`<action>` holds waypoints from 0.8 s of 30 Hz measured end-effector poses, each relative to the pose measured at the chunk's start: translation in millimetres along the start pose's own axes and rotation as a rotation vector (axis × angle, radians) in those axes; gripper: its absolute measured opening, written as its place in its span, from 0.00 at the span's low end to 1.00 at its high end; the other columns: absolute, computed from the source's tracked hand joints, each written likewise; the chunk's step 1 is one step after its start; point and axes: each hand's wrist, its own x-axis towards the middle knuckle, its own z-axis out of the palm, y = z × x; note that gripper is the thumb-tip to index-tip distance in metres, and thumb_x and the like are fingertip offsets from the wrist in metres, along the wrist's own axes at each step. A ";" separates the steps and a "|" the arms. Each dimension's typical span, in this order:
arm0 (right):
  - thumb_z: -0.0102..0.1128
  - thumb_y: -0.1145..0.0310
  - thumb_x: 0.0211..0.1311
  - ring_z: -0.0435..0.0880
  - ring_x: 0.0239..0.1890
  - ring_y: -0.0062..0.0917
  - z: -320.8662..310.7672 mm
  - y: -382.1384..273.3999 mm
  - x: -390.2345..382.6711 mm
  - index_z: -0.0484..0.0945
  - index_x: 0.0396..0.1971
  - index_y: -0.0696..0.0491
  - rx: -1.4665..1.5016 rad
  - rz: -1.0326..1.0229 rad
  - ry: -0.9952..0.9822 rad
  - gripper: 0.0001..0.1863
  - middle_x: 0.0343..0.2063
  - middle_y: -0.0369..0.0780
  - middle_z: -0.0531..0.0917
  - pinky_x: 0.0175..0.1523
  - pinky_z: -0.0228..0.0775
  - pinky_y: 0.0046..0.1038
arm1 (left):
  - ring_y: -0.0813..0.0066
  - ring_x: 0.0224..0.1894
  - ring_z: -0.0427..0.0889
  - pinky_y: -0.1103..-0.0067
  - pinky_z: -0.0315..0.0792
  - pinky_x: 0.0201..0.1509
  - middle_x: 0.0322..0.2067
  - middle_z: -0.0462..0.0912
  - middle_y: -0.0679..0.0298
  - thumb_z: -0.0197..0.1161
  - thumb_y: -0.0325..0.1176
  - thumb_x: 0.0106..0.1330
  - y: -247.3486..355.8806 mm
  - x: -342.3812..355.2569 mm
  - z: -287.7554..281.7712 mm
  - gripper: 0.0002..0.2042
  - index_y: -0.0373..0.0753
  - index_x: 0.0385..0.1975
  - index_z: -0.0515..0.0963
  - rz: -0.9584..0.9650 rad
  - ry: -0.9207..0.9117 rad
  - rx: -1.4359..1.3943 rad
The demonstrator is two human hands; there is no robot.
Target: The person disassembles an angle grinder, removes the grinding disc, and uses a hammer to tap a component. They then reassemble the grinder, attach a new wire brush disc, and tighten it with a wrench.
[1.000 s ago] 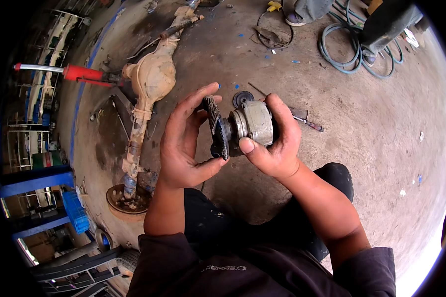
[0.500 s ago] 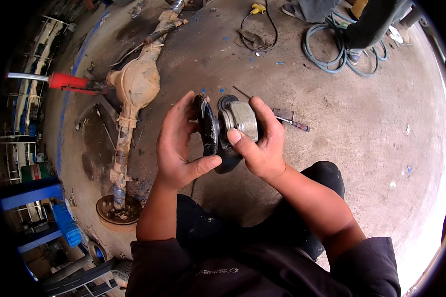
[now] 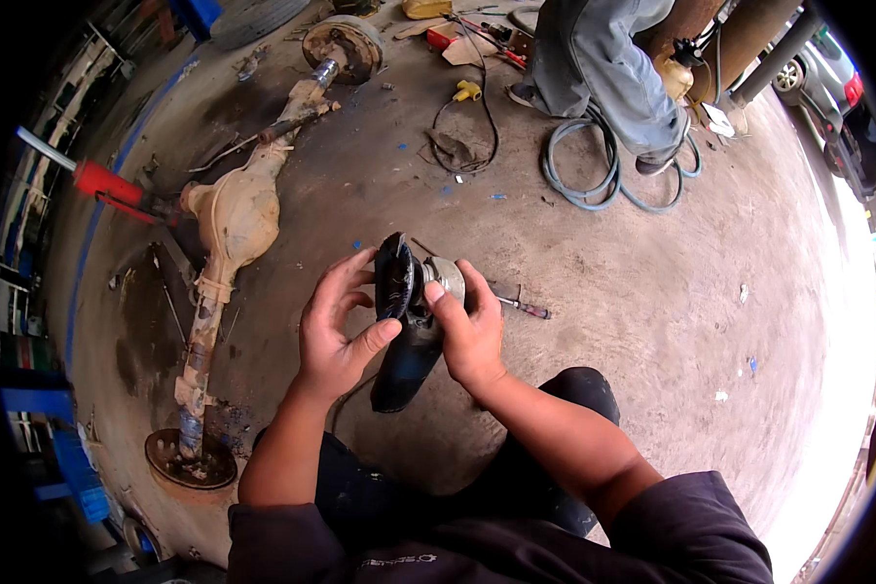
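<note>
Between my hands, above my knees, is an angle grinder with a grey metal head and a dark body tilted downward. My right hand (image 3: 472,329) is closed around the grinder's head (image 3: 448,276), its thumb pressed on the near side. A dark brush wheel (image 3: 393,276) with ragged bristles at its edge faces left on the grinder. My left hand (image 3: 333,326) curves about this wheel's rim, fingertips at its far edge and thumb at its near edge, palm apart from it. The grinder's black body (image 3: 407,368) hangs below, not gripped.
A rusty vehicle axle (image 3: 241,216) lies along the left, beside a red jack (image 3: 117,187). Ahead are a coiled blue hose (image 3: 582,165), a cord with a yellow connector (image 3: 467,91) and another person's legs (image 3: 594,68). A scraper-like tool (image 3: 528,308) lies beyond my right hand.
The view has tilted up and shifted, showing more of the floor ahead and a car at right. The grinder has turned, so its dark body shows more. Both hands stay on it.
</note>
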 end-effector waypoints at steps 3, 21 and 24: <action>0.72 0.55 0.61 0.78 0.60 0.34 -1.8 10.7 9.2 0.65 0.64 0.77 0.036 0.035 0.022 0.45 0.56 0.56 0.81 0.67 0.67 0.32 | 0.60 0.55 0.83 0.72 0.79 0.52 0.59 0.80 0.52 0.75 0.35 0.64 4.3 6.4 -1.5 0.21 0.34 0.55 0.81 0.198 0.034 0.393; 0.79 0.57 0.56 0.80 0.57 0.32 3.2 3.3 -3.4 0.66 0.63 0.78 -0.166 -0.018 -0.045 0.48 0.53 0.54 0.83 0.64 0.71 0.31 | 0.86 0.34 0.71 0.83 0.68 0.41 0.29 0.76 0.74 0.60 0.34 0.78 -13.8 -1.4 -1.6 0.11 0.35 0.33 0.77 -0.175 0.101 -0.041; 0.81 0.56 0.54 0.80 0.58 0.33 2.2 -1.8 -4.9 0.66 0.62 0.78 -0.255 -0.035 -0.056 0.49 0.53 0.55 0.83 0.65 0.70 0.31 | 0.84 0.37 0.75 0.83 0.69 0.44 0.33 0.79 0.72 0.61 0.38 0.78 -21.1 -5.7 -8.9 0.11 0.35 0.40 0.78 -0.337 0.096 -0.335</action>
